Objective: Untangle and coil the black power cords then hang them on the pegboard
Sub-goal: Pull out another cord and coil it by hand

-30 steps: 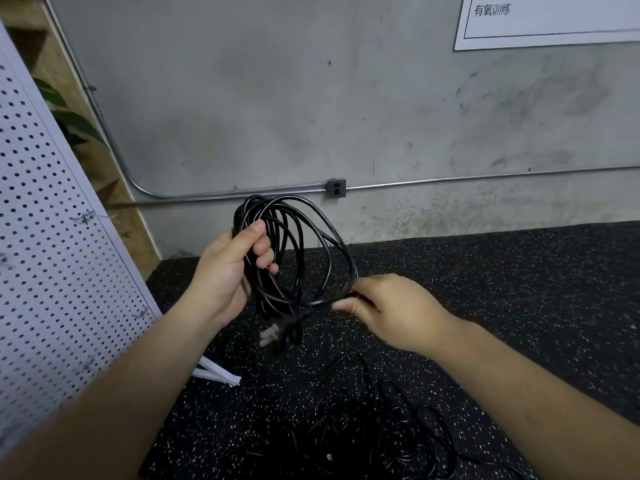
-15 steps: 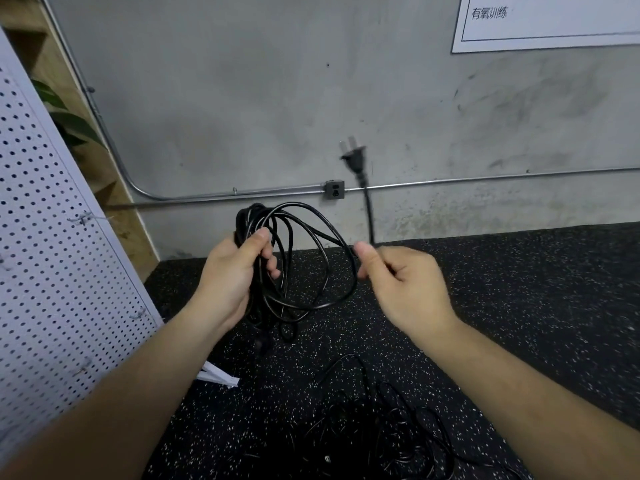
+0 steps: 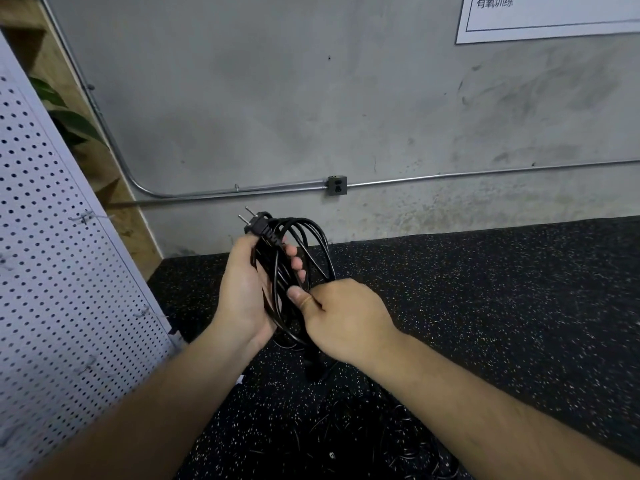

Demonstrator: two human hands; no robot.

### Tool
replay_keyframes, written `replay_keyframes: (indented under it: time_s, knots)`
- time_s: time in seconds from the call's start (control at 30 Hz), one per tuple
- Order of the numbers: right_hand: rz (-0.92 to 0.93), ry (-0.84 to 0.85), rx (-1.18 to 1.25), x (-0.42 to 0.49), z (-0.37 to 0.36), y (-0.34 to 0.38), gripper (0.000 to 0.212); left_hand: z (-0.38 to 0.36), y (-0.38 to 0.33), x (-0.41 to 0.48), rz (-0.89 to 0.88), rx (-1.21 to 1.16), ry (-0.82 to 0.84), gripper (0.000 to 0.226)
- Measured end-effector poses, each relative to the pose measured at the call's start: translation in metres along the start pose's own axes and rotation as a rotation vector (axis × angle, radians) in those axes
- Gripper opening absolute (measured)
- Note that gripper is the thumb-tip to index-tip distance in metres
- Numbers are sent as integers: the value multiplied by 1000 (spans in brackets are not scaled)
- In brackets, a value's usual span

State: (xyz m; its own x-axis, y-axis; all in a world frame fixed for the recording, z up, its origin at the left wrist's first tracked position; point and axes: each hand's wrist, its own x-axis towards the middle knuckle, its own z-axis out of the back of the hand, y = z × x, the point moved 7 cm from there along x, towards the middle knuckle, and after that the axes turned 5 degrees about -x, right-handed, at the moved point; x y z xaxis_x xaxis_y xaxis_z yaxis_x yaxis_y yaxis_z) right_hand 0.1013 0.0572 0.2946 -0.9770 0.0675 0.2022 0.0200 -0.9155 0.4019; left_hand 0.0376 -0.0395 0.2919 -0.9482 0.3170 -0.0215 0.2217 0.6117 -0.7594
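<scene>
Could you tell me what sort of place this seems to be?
Likely a gym or utility room: speckled black rubber floor, bare concrete wall with exposed metal conduit, and a white pegboard.

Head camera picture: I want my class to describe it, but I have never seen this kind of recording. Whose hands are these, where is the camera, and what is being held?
There is no machine here. A person wears a wide-angle camera on the head, looking forward and down, so the two arms reaching in are the person's own. The left hand grips a coiled black power cord, with its two-pin plug sticking up above the fingers. The right hand holds the coil's lower loops, thumb on top. Below, on the black speckled floor, lies a tangle of more black cords. The white pegboard stands at the left, where the coil is meant to hang.
</scene>
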Motion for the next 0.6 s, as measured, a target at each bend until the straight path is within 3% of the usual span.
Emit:
replay_keyframes:
  time_s: [0.17,0.37,0.43,0.47,0.5,0.53,0.6]
  knots:
    - [-117,55,212,0,-14,-6,61,2,0,-1,7,166,32,65]
    - [9,154,99,-4,-15,10,51,14,-8,12,-63,554,41,28]
    - [188,-69,-171,-6,12,23,33,13,-13,13,-38,785,115,27]
    - [296,-222,-302,-9,26,30,40,12,-13,11,-16,908,171,26]
    - [400,-309,-389,-11,32,36,60,10,-10,7,18,1017,242,23]
    - [472,-286,-459,-10,31,37,83,8,-3,2,74,1098,325,18]
    - [478,-51,-545,-6,14,32,109,5,17,-11,229,1196,478,23]
